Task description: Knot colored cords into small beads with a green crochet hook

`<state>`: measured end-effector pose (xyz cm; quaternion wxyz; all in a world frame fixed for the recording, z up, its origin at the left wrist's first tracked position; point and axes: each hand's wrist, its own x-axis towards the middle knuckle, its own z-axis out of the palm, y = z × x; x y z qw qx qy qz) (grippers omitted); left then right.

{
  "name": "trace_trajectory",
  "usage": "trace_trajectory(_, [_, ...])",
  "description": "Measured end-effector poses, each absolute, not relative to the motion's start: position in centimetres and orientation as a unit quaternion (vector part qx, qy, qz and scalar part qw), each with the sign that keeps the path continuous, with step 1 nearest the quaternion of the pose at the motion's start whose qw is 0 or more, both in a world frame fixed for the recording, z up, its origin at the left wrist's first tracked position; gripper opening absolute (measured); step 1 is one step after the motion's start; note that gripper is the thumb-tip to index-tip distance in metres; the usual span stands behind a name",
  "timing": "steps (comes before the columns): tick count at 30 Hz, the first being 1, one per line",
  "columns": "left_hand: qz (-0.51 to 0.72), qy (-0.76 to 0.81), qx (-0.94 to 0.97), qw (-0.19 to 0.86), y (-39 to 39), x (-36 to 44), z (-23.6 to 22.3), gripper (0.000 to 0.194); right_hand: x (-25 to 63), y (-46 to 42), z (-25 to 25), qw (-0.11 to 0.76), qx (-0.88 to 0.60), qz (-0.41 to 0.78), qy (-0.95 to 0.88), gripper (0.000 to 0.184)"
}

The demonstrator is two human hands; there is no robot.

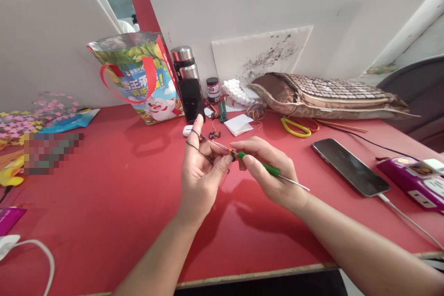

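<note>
Above the red table, my right hand [270, 169] grips a crochet hook [270, 169] by its green handle, its tip pointing left. My left hand [201, 171] pinches a small piece of multicoloured crochet work [231, 153] between thumb and fingers. Dark yarn [200, 149] loops around the raised left index finger and runs to the work. The hook's tip meets the piece at the left fingertips; the exact stitch is too small to make out. A ball of variegated yarn [255, 111] lies behind the hands.
Behind stand a printed bag [138, 78], a steel flask [189, 67] and a black phone [192, 101]. Yellow-handled scissors [295, 128] and folded white paper [238, 125] lie beyond my hands. On the right are a charging phone [350, 166] and a purple power strip [412, 182].
</note>
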<state>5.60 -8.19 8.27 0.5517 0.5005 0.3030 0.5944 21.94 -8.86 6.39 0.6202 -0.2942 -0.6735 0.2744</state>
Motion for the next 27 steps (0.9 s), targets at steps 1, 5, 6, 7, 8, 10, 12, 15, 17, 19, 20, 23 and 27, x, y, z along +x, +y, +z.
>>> trace_trajectory(1, [0.589,0.302,0.503,0.555,-8.2,5.6,8.2,0.098,22.0,-8.8,6.3,0.617,-0.294,0.247,-0.687,0.02])
trace_trajectory(5, [0.587,0.3,0.506,0.556,-8.2,5.6,8.2,0.108,21.8,-8.7,6.1,0.629,-0.291,0.218,-0.688,0.02])
trace_trajectory(6, [0.587,0.301,0.506,0.556,-8.2,5.6,8.2,0.11,21.8,-8.8,6.1,0.635,-0.293,0.232,-0.676,0.02])
trace_trajectory(7, [0.586,0.302,0.505,0.557,-8.2,5.6,8.3,0.111,21.7,-8.9,6.1,0.642,-0.293,0.253,-0.662,0.02])
trace_trajectory(8, [0.583,0.305,0.505,0.559,-8.2,5.6,8.3,0.112,21.6,-8.9,6.1,0.646,-0.293,0.278,-0.647,0.02])
trace_trajectory(10, [0.576,0.31,0.503,0.565,-8.2,5.5,8.4,0.112,21.3,-9.1,6.2,0.654,-0.292,0.323,-0.619,0.02])
trace_trajectory(12, [0.574,0.31,0.499,0.57,-8.1,5.4,8.4,0.11,21.1,-9.1,6.2,0.661,-0.285,0.349,-0.6,0.019])
trace_trajectory(15, [0.581,0.303,0.492,0.573,-8.0,5.3,8.2,0.102,21.0,-9.2,6.1,0.668,-0.273,0.363,-0.589,0.018])
trace_trajectory(17, [0.592,0.301,0.49,0.564,-8.0,5.3,8.1,0.095,20.9,-9.2,6.1,0.666,-0.274,0.37,-0.588,0.019])
trace_trajectory(19, [0.6,0.305,0.49,0.554,-8.0,5.4,8.0,0.091,21.0,-9.3,6.1,0.662,-0.281,0.372,-0.587,0.019])
trace_trajectory(20, [0.601,0.308,0.488,0.552,-8.0,5.5,8.0,0.089,21.1,-9.3,6.1,0.661,-0.283,0.372,-0.587,0.019])
trace_trajectory(23, [0.599,0.309,0.483,0.559,-8.0,5.5,8.1,0.089,21.2,-9.3,6.1,0.658,-0.283,0.369,-0.592,0.018])
trace_trajectory(27, [0.594,0.297,0.486,0.568,-8.0,5.4,8.2,0.093,21.4,-9.0,5.9,0.642,-0.3,0.343,-0.617,0.02])
